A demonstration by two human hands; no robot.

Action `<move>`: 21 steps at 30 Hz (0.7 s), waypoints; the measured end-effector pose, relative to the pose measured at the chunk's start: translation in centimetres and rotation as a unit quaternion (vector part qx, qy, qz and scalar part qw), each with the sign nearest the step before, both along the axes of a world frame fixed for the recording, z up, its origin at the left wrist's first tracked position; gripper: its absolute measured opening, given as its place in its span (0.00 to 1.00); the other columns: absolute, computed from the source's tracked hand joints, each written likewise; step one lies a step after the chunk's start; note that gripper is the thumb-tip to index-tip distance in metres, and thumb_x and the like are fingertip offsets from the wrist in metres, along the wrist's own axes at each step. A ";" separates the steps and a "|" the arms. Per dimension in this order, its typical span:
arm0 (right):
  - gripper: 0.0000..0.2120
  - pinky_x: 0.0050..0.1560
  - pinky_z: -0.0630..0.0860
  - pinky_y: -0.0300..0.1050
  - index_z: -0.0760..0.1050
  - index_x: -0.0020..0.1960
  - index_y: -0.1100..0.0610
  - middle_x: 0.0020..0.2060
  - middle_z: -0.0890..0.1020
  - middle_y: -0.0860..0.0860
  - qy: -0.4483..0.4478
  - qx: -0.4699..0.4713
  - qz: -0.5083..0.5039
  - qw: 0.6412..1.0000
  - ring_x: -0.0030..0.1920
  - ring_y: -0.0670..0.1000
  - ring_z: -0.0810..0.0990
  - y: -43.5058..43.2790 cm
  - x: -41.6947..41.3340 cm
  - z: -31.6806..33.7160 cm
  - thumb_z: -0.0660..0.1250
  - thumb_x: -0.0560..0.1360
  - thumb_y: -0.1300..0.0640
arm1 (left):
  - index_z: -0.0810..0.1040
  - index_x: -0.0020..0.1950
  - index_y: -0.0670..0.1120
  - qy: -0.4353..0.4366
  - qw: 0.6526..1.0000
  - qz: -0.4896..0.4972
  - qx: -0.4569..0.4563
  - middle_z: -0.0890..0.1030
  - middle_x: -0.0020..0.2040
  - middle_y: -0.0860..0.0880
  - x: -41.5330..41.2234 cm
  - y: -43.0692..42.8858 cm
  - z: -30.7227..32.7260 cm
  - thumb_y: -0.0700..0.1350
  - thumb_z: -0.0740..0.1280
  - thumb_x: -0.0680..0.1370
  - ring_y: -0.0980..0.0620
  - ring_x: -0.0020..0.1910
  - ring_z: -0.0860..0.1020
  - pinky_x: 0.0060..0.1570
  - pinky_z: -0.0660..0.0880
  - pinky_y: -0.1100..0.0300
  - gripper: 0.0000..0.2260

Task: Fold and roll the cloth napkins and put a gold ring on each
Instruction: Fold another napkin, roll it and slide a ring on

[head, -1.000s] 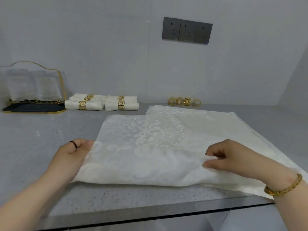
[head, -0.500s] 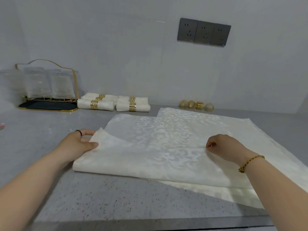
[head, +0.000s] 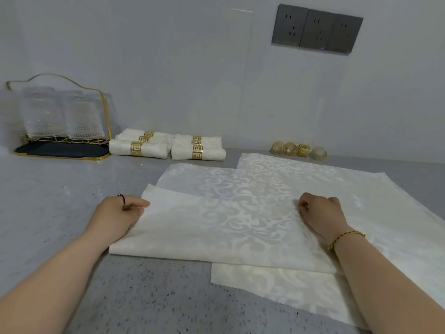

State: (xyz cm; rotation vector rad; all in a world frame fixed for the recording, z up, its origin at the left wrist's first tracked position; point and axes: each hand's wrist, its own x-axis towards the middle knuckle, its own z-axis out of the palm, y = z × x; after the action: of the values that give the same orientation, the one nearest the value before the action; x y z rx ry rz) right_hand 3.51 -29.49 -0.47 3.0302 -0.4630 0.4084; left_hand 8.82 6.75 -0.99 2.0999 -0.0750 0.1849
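A cream damask napkin (head: 224,227) lies on the grey counter, its near part folded over away from me. My left hand (head: 118,213) pinches the fold's left edge. My right hand (head: 320,213) pinches the folded layer at its right end, fingers curled on the cloth. Another cream napkin (head: 337,186) lies flat underneath and to the right. Several loose gold rings (head: 298,149) stand in a row by the wall. Several rolled napkins with gold rings (head: 166,147) lie at the back left.
A gold wire rack with upturned glasses (head: 57,121) stands on a dark tray at the far left. Grey wall sockets (head: 316,28) sit above the counter. Bare grey counter (head: 60,189) stretches to the left of the cloth.
Both hands carried the napkin's near edge away from me, so the folded flap grew wider. The view shifted left and closer.
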 end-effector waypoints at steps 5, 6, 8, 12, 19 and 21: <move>0.06 0.55 0.61 0.44 0.67 0.45 0.52 0.36 0.76 0.50 -0.025 0.010 -0.009 1.000 0.48 0.54 0.77 0.0 0.2 -0.4 0.53 0.78 0.59 | 0.76 0.61 0.46 -0.008 0.996 -0.023 0.084 0.76 0.61 0.48 -0.1 0.1 0.7 0.40 0.60 0.78 0.51 0.55 0.73 0.59 0.66 0.58 0.13; 0.07 0.56 0.60 0.44 0.68 0.45 0.52 0.37 0.76 0.51 -0.021 0.011 -0.010 1.000 0.48 0.54 0.77 -0.1 0.3 -0.4 0.53 0.78 0.59 | 0.76 0.61 0.47 -0.051 0.992 -0.022 0.115 0.74 0.63 0.50 -0.4 0.0 0.8 0.42 0.61 0.78 0.50 0.61 0.71 0.64 0.63 0.57 0.13; 0.07 0.56 0.60 0.44 0.70 0.47 0.52 0.38 0.77 0.51 -0.013 0.013 -0.013 1.000 0.49 0.54 0.76 -0.1 0.3 -0.4 0.54 0.78 0.59 | 0.72 0.62 0.55 -0.123 0.975 -0.077 0.170 0.70 0.65 0.58 -1.9 -1.0 1.4 0.51 0.61 0.77 0.52 0.67 0.66 0.69 0.56 0.59 0.13; 0.06 0.56 0.60 0.44 0.67 0.45 0.52 0.37 0.77 0.52 -0.006 0.010 -0.018 1.000 0.42 0.53 0.72 -0.2 0.4 -0.3 0.53 0.79 0.59 | 0.60 0.66 0.63 -0.176 0.889 -0.248 0.343 0.60 0.66 0.69 -5.1 -4.4 0.8 0.72 0.33 0.69 0.68 0.65 0.62 0.66 0.48 0.73 0.33; 0.07 0.55 0.60 0.44 0.66 0.44 0.51 0.37 0.75 0.49 -0.003 -0.005 -0.016 1.000 0.43 0.53 0.71 0.0 0.3 -0.2 0.53 0.78 0.60 | 0.80 0.55 0.57 -0.138 0.831 -0.264 0.470 0.81 0.53 0.60 -4.7 -5.3 -1.2 0.54 0.36 0.81 0.64 0.53 0.78 0.60 0.59 0.65 0.31; 0.08 0.57 0.59 0.44 0.70 0.45 0.51 0.38 0.78 0.50 -0.015 -0.018 -0.019 1.000 0.46 0.53 0.72 -0.1 0.1 -0.2 0.53 0.78 0.59 | 0.70 0.66 0.56 -0.090 0.843 -0.274 0.455 0.70 0.66 0.59 -4.8 -5.5 -0.6 0.64 0.26 0.74 0.66 0.64 0.68 0.66 0.47 0.68 0.39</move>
State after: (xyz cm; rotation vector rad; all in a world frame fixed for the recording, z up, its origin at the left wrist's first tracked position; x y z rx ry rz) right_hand 3.57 -29.58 -0.64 2.9789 -0.5070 0.4557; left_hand 3.97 1.20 -1.57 2.8764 -1.0477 -0.0220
